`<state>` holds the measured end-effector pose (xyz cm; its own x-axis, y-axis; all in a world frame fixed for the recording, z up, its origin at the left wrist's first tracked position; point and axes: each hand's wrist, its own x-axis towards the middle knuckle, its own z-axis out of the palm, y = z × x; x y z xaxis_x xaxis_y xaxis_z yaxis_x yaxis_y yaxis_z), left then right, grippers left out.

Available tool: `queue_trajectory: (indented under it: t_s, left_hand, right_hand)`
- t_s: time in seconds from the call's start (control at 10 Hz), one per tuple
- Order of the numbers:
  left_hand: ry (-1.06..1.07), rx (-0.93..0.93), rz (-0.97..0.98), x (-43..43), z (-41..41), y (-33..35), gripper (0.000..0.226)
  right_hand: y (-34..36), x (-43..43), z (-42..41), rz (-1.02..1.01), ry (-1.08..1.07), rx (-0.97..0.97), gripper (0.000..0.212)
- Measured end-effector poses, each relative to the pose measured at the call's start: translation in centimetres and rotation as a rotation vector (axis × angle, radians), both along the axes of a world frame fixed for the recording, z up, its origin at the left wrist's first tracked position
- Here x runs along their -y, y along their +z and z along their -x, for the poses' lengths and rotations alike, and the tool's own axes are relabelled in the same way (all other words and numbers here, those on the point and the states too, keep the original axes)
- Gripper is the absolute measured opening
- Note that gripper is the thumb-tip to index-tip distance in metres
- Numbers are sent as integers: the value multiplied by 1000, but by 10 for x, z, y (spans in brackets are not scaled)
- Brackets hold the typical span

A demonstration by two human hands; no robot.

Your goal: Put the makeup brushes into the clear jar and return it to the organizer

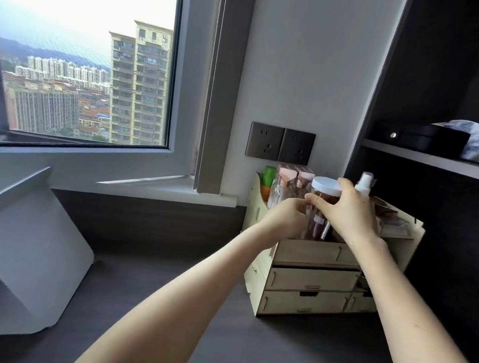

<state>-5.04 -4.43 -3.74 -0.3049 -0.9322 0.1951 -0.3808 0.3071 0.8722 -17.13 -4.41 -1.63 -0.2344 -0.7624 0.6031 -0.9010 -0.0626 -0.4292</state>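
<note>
While it stands in the organizer (310,252), both hands' fingers (317,203) clasp the clear jar (319,214) between them

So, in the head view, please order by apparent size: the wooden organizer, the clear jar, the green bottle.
1. wooden organizer
2. clear jar, partly hidden by both hands
3. green bottle, only its top visible, so unsure

Daylit desk corner, soft and slightly smeared

Daylight came from the window (77,52) at the left, its sky washed out to white. The shelf unit (452,86) on the right stayed deep in shadow. Straight edges bowed toward the frame borders from the wide lens, and detail looked soft throughout, blurring the hands.
</note>
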Motion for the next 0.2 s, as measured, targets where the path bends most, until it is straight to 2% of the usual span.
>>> queue_trajectory:
  t_s: [0.1,0.2]
  left_hand:
    - [18,-59,23,-3,-16,0,57]
    - [190,-131,192,-6,-47,0,49]
  right_hand:
    - [2,-9,-5,122,-208,-170,63]
    - [-7,-22,-22,436,-120,-167,34]
